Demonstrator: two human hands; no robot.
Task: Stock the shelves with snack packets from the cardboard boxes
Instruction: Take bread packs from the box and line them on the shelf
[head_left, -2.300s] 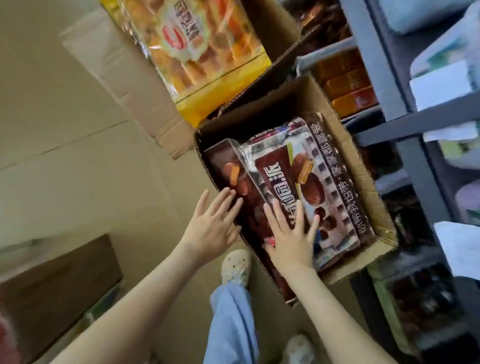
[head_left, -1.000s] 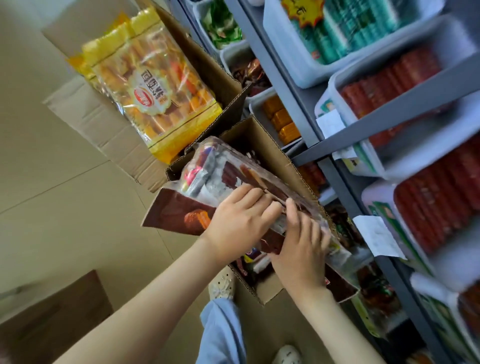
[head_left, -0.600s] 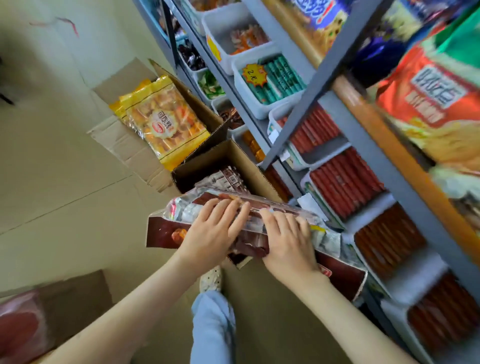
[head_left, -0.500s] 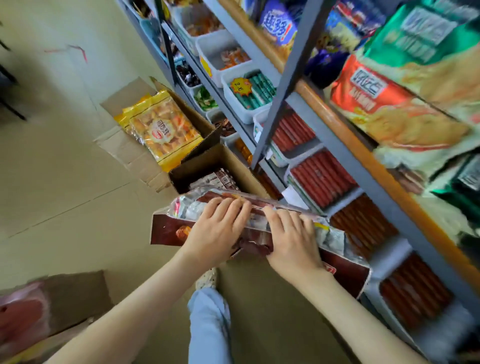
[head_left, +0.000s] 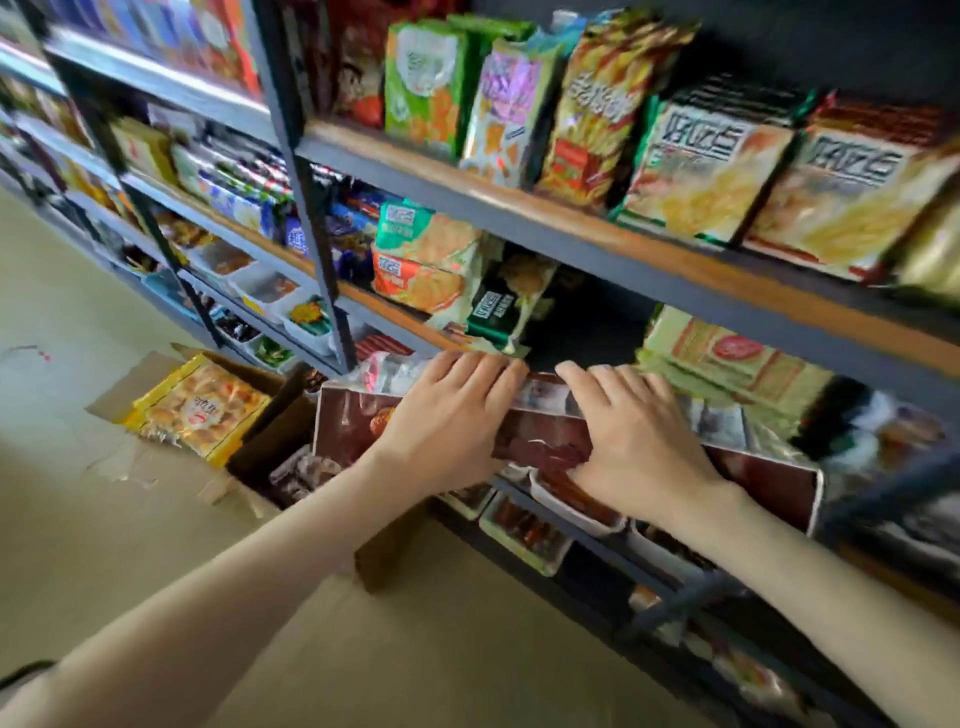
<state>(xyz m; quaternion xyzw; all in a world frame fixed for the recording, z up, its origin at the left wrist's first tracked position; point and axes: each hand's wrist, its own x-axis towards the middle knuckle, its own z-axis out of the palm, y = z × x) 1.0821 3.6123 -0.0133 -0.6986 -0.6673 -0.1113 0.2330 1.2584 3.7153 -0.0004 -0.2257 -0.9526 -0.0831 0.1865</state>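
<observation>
The left hand and right hand both gripped the top of the brown snack packets, held at the front edge of the middle shelf. Shelving looked underway. Next, the stack likely needed sliding into the dark gap behind.

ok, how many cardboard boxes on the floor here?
2. The first box, at left, holds a yellow packet; the second box, just right of it below the left hand, holds dark packets. More may be hidden.
</observation>
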